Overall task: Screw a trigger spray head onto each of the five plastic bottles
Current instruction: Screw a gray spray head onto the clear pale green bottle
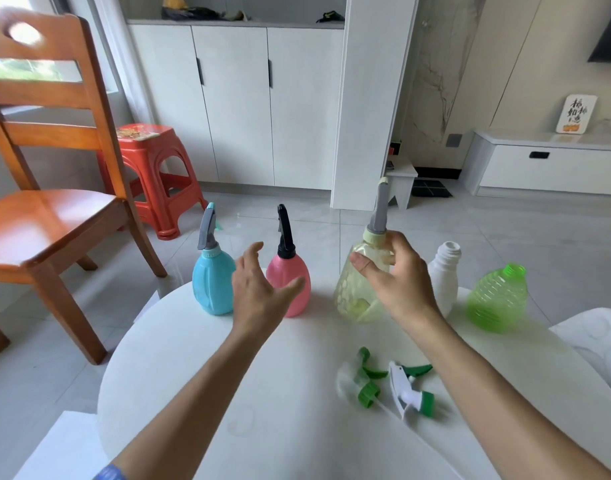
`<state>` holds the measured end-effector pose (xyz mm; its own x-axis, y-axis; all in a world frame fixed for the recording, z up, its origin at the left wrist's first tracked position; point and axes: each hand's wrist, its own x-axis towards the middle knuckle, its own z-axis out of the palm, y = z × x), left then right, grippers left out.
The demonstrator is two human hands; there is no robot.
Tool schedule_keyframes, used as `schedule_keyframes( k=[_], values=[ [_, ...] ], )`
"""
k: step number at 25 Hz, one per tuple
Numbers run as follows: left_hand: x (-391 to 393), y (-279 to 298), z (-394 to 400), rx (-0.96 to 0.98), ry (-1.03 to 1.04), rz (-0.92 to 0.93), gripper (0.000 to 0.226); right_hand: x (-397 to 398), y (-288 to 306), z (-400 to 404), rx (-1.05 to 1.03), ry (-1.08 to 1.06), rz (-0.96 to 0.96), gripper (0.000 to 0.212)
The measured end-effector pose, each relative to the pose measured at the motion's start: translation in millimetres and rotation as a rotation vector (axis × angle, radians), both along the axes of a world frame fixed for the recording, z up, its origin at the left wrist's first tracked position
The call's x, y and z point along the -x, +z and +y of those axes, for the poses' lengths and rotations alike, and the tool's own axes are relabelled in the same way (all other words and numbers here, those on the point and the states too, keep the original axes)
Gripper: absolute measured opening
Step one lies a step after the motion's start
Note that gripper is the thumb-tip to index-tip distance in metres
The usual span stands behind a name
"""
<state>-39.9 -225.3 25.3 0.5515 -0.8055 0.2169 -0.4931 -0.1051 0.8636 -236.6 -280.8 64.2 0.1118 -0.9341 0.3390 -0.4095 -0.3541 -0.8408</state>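
We see a wooden chair [51, 216] at left; red plastic stool [151, 174] just beside it; white cabinets [241, 105] behind; low white drawer unit [550, 164] at right carrying a small calligraphy sign [576, 114].

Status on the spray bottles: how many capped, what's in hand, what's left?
Done: blue bottle and pink bottle carry spray heads. In hand: right hand grips the yellow bottle, whose head is already on; tightness can't be judged. Left hand is open, holding nothing. Left: white bottle and green bottle have bare necks; two loose spray heads lie on the table.
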Motion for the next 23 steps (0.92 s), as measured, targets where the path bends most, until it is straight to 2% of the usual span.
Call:
schedule_keyframes(
  k=[3,5,8,15,19,23],
  values=[
    [-5.7,-24.4,-25.8,-0.076,-0.047,-0.058,0.101,-14.0,-17.1,-26.8,-0.007,-0.056,0.119,0.044],
    [-13.5,-36.0,-37.5,-0.06,-0.046,-0.036,0.095,-15.5,-32.2,-38.0,-0.037,-0.054,0.154,0.044],
    [-24.5,-41.9,-44.9,-0.039,-0.09,-0.002,0.08,-11.2,-46.9,-46.3,-0.084,-0.004,0.067,0.046],
    [-37.6,-44.1,-45.3,-0.039,-0.2,0.096,0.072,-6.3,-51.3,-47.1,-0.087,0.011,0.027,0.047],
    [-37.2,-44.9,-45.1,-0.056,-0.192,0.077,0.079,-7.9,-62.2,-42.7,-0.046,0.001,0.154,0.072],
    [-36.3,-46.2,-31.6,-0.132,-0.164,0.01,0.102,-8.8,-72.4,-39.1,-0.137,-0.021,0.18,0.096]
  ],
)
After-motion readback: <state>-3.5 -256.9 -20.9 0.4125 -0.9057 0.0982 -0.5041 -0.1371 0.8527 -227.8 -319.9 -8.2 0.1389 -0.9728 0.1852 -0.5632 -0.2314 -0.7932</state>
